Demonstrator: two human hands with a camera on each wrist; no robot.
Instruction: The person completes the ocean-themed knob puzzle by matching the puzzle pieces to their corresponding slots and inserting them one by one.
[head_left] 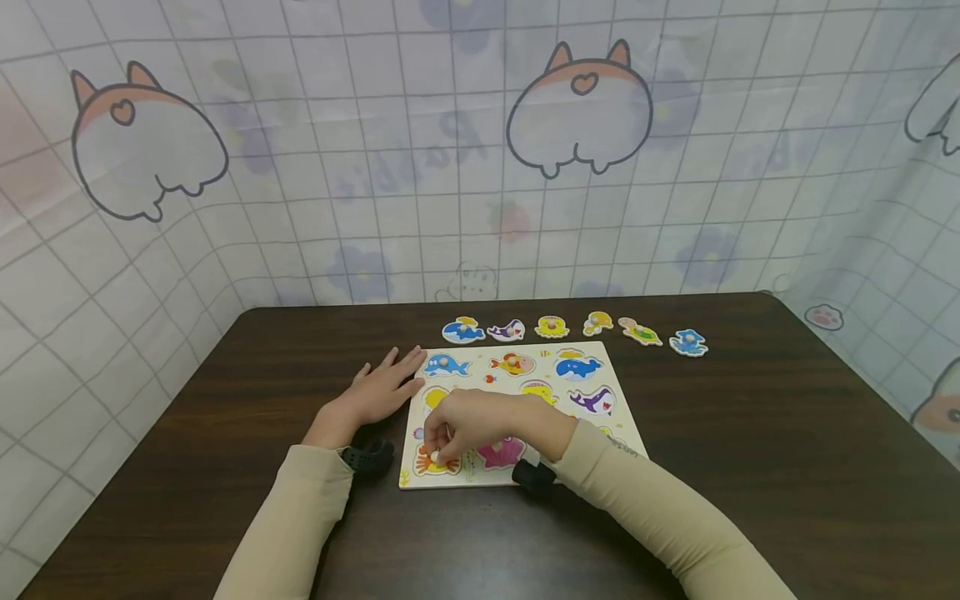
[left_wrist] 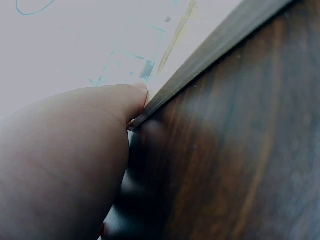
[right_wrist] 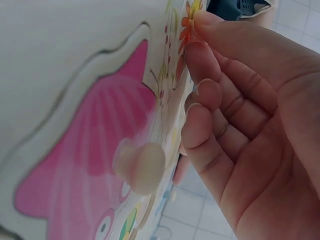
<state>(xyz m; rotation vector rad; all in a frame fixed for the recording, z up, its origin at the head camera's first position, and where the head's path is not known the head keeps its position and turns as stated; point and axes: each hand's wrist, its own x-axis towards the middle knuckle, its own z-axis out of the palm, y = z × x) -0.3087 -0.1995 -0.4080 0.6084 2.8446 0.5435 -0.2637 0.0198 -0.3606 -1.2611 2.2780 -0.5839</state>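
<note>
A white wooden knob puzzle board with sea-animal pictures lies on the dark table. Over its front left corner, my right hand pinches the knob of an orange crab puzzle piece, which sits at its crab-shaped spot. In the right wrist view the thumb and index finger meet at the crab, the other fingers curled. Beside it is a pink puzzle piece with a pale knob. My left hand lies with fingers spread along the board's left edge, its thumb against that edge.
Behind the board several loose pieces stand in a row: a blue whale, a purple whale, a yellow octopus, a green turtle and others. A patterned cloth hangs behind the table.
</note>
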